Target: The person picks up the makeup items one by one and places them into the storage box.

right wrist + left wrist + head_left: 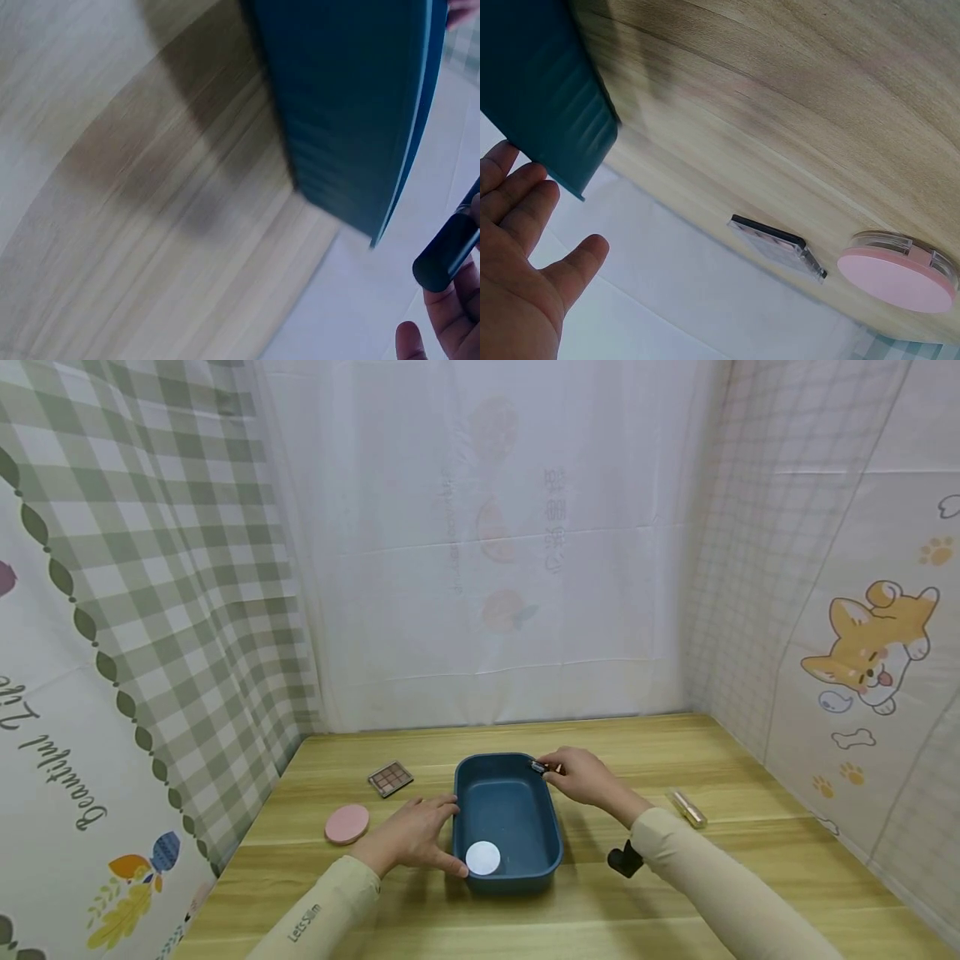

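A deep blue rectangular bin [517, 827] stands on the wooden table, with a flat white round item [483, 857] lying in its near left corner. My left hand [412, 837] rests against the bin's left side, its fingers extended at the rim and the thumb near the front corner. At the far right corner, my right hand [583, 777] pinches a black lipstick-like tube [448, 251] with a silver band. In the head view the tube's end is over the rim; the fingers hide part of it.
Left of the bin lie a pink round compact [347, 824] and an eyeshadow palette [391, 778]. On the right are a black item [625, 860] by the right forearm, partly hidden, and a clear-and-gold tube [687, 808]. Cloth curtains [487, 543] border the table.
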The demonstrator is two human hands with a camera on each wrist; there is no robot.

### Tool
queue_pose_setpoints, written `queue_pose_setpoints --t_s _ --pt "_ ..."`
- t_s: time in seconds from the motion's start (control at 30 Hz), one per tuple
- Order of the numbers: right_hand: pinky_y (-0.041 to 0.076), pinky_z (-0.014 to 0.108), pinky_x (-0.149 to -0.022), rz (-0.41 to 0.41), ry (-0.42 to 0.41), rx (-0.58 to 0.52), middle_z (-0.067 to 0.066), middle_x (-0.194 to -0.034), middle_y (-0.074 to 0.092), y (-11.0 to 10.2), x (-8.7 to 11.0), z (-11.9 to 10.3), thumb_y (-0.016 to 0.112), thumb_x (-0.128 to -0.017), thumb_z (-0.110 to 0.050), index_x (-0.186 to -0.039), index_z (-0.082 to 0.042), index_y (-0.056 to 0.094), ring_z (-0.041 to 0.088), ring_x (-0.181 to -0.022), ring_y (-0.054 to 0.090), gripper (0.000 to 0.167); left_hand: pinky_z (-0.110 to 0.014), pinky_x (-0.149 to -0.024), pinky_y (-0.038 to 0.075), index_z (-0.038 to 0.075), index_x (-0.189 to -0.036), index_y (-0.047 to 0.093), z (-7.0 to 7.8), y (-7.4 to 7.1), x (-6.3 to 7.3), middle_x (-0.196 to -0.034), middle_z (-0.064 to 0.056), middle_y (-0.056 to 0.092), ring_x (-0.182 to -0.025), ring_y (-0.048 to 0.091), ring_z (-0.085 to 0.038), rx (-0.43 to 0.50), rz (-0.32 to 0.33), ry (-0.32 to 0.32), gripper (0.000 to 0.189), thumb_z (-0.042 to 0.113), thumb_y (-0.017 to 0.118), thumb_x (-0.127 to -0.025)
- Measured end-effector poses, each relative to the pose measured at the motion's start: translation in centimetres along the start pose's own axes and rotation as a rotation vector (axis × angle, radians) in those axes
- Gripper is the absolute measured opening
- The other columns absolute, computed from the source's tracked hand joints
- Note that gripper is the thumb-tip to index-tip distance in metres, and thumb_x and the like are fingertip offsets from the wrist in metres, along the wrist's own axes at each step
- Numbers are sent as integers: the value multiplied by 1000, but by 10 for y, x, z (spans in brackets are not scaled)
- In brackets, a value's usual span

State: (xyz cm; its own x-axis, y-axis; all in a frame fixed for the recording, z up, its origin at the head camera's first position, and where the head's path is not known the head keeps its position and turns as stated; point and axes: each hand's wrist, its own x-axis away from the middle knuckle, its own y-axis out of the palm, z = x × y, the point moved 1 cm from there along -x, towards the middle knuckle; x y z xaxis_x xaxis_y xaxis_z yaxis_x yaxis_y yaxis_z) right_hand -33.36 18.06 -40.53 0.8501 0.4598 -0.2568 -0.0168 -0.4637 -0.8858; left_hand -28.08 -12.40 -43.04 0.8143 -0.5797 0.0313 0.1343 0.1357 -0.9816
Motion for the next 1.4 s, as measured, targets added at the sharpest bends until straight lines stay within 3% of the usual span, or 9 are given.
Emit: queue_pose_setpoints --t_s 0.27,0.43,0.83,1.1,1.4 --pt "44 25 -60 -74 -180 10 0 -95 65 9 -4 -26 67 -94 -12 -120 -5 72 7 -72 52 27 -58 -113 29 3 -141 52 -1 1 -1 -151 -12 44 -139 41 -29 10 -7 -12 102 71 76 -69" --pt "44 24 -60 -132 -246 47 1 -97 66 14 -5 -39 66 -95 -13 -120 -5 72 7 -71 51 27 -59 -113 28 3 -141 52 -2 1 -1 -151 -12 44 -139 40 -29 13 -14 -8 102 72 75 -70" --pt "42 21 -56 -205 -264 131 -5 -87 62 25 -3 -49 68 -93 -16 -116 -11 75 5 -65 47 25 -59 -113 28 3 -142 51 -1 1 -2 -152 -11 43 -140 39 -28 13 -16 -11 103 72 74 -70" --pt "45 29 -67 -303 -223 200 -8 -86 62 30 8 -50 72 -90 -18 -112 -15 77 4 -73 52 23 -58 -114 28 3 -142 50 -1 1 -2 -152 -11 43 -140 40 -29 13 -17 -11 104 72 75 -69" --pt "46 24 -64 -346 -282 164 -11 -82 63 32 16 -49 75 -86 -17 -107 -15 78 1 -71 54 21 -58 -114 28 2 -142 51 -1 0 -2 -152 -13 43 -140 40 -29 10 -13 2 103 72 75 -70"
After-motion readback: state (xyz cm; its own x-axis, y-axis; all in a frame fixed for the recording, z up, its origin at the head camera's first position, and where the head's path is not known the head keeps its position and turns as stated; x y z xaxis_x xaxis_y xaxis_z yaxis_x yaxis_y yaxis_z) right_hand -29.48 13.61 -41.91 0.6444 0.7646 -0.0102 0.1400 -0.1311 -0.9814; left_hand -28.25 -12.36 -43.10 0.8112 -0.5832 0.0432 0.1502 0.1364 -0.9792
